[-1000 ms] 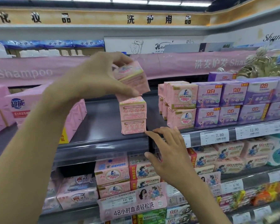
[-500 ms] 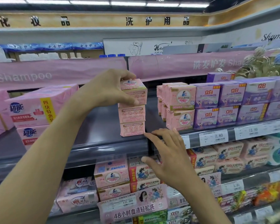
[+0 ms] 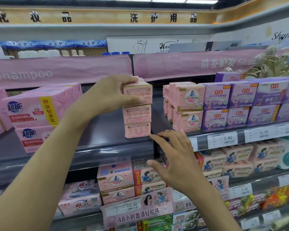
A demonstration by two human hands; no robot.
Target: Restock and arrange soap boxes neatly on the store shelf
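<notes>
- Far left, the big pink multipacks (image 3: 33, 112) sit two high on the dark shelf (image 3: 107, 144), well apart from my stack.
- My left hand (image 3: 110, 94) is up at the top soap box (image 3: 138, 92): fingers curled over its top, thumb pressed along the lower front edge, a firm grip on it.
- That top box sits squarely over the middle box (image 3: 137, 114). It looks to be resting on it, though from this angle I can't be sure the two are in full contact.
- Under those is the bottom box (image 3: 137, 130), standing on the shelf near its front lip. That makes three pink boxes in one column, printed faces toward me.
- My right hand (image 3: 173, 157) is lower down, fingers spread and relaxed, holding nothing. The index fingertip is right at the bottom box's lower right corner.
- Right of the bare gap stand the pink boxes with the round label (image 3: 188, 99), stacked two high.
- Touching them on the right are the purple boxes (image 3: 240, 104), rows running off to the right edge.
- Below them, price tags (image 3: 222, 139) are on the shelf rail, reading 7.80 and 12.90.
</notes>
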